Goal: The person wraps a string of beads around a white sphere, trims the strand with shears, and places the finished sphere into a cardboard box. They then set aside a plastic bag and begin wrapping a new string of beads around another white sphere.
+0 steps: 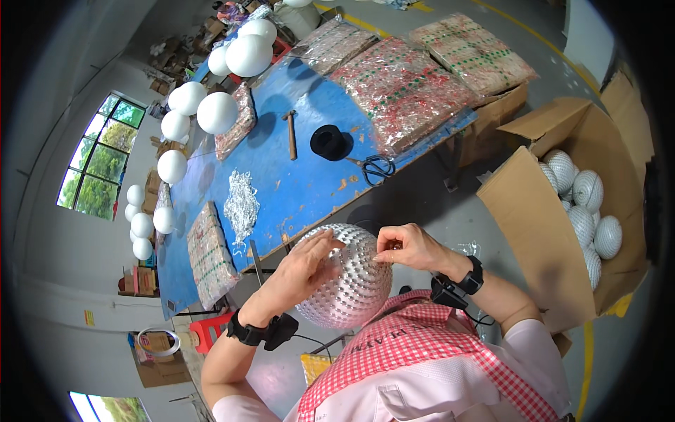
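While the left hand [301,267] rests with loosely spread fingers on the upper left of a silver studded ball [344,299], the right hand [395,247] meets its upper right edge, thumb and fingertips drawn together in a pinch. Whether a small piece sits between those fingertips is hard to make out at this size, so I cannot tell. The ball is at the lower centre of the frame, in front of the person's red-and-white checked apron [401,341] and just off the near edge of a blue desk [281,186].

On the desk, a heap of silver strands [241,204] lies left of centre; a hammer [292,137], a black cylinder [328,143] and black-handled scissors [378,169] lie near the upper centre. Plastic-wrapped packs [404,91] cover its far end at the upper right. White balls [218,112] show in the upper left. At the right of the frame, an open cardboard box [531,243] holds more silvery balls [581,225].
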Demonstrator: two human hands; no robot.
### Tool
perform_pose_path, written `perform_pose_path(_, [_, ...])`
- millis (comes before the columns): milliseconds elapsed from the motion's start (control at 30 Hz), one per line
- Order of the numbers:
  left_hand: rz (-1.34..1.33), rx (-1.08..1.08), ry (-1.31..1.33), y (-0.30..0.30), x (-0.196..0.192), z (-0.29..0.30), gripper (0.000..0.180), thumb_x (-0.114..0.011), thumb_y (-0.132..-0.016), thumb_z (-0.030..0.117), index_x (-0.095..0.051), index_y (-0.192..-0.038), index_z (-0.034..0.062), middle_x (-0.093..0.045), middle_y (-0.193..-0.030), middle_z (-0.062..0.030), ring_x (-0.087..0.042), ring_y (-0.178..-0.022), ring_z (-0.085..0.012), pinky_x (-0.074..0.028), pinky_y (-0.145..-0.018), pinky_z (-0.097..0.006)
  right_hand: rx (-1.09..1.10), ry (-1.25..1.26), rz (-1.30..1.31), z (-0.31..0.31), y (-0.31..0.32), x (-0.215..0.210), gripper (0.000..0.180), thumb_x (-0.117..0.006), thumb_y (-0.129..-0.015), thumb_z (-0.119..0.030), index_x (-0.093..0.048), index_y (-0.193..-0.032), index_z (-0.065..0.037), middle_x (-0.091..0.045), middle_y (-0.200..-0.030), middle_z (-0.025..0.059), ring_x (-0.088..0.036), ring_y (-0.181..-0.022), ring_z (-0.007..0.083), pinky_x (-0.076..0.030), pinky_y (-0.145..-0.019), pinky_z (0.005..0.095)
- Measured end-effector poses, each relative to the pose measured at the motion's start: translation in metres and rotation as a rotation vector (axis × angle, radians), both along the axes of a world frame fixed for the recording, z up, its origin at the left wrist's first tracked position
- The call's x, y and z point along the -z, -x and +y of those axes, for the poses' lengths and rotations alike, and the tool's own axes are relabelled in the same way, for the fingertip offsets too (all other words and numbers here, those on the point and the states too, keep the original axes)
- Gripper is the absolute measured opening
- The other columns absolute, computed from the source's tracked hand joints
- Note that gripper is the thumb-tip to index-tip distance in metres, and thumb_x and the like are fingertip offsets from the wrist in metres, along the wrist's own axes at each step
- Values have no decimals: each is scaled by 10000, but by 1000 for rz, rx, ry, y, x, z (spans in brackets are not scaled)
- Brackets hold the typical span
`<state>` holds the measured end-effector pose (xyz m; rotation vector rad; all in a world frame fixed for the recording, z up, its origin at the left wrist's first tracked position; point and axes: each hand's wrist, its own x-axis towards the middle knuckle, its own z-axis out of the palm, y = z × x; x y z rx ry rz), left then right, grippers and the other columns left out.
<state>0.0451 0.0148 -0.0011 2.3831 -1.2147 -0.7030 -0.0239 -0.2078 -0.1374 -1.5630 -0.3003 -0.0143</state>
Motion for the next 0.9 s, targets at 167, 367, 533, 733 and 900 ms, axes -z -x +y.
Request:
perform_pose_path(167, [-258,103,-82,6,3,-3,669,-724,-718,440,-502,-1230,71,-372,-1364,-253,-333,-1305,-389,-329,-1020,-488,-5,36,5,0,-1,-1,185,-716,-765,-140,-592,-779,-4,-605,-669,47,-555,-634,98,-446,-586,264])
perform_pose_path(367, [-348,71,-111,11,-9,-10,663,-741,-691,434,-545,-1252,138,-461,-1244,-218,-447,-1162,-351,-370,-968,-457,-7,93,68,-4,-3,-4,162,-718,-765,-112,-601,-786,-2,-611,-679,38,-533,-640,76,-439,-588,256])
perform_pose_path(533, [-278,36,-50,8,-7,-6,626,-749,-708,371,-542,-1233,101,-501,-1181,-174,-480,-1096,-322,-410,-911,-423,-38,104,2,-4,-8,-6,153,-707,-763,-102,-600,-799,3,-617,-697,51,-548,-643,99,-447,-598,267])
perform_pose_path(733, [30,-119,61,0,0,5,562,-725,-776,312,-473,-1188,24,-506,-1237,-178,-396,-1270,-343,-384,-983,-392,-34,52,-66,-3,-14,-4,131,-660,-766,-95,-590,-813,5,-627,-722,79,-613,-674,158,-475,-624,299])
perform_pose_path(900, [-55,-68,-30,-5,-3,3,543,-691,-818,307,-454,-1216,23,-526,-1223,-167,-368,-1296,-329,-316,-1053,-404,-5,3,-167,3,-18,2,151,-671,-768,-99,-563,-799,2,-605,-696,67,-610,-668,158,-473,-619,286])
